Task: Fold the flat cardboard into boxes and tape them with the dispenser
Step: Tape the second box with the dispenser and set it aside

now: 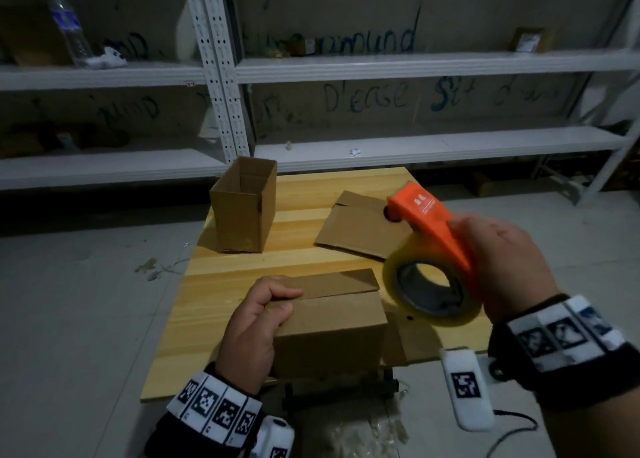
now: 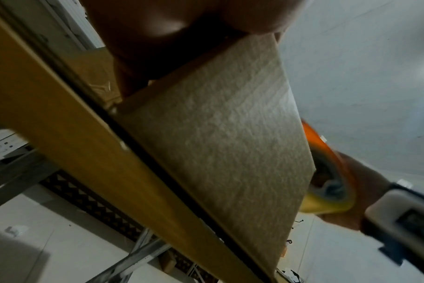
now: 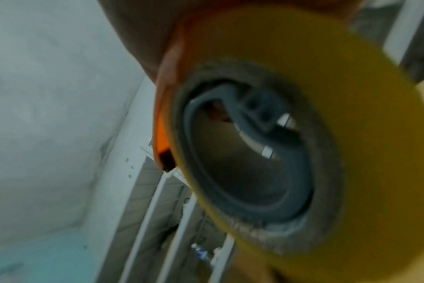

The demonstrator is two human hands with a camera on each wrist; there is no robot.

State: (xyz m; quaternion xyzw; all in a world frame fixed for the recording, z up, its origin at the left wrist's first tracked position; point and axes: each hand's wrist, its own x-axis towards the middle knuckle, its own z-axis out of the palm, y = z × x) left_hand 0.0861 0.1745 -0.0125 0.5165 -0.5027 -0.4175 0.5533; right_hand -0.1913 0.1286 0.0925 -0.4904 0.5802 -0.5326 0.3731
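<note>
A folded brown cardboard box (image 1: 332,329) stands at the near edge of the wooden table (image 1: 221,301). My left hand (image 1: 256,319) grips its top left edge, fingers curled over the flaps; one flap (image 1: 343,282) still sticks out at the back. The left wrist view shows the box side (image 2: 218,143) close up. My right hand (image 1: 498,267) holds an orange tape dispenser (image 1: 429,222) with a yellowish tape roll (image 1: 429,287) in the air, right of the box. The roll (image 3: 303,134) fills the right wrist view.
An open upright box (image 1: 244,204) stands at the table's far left. A flat cardboard blank (image 1: 360,225) lies at the far right. White metal shelving (image 1: 415,66) runs behind the table, with a water bottle (image 1: 65,24) on it. The floor is grey concrete.
</note>
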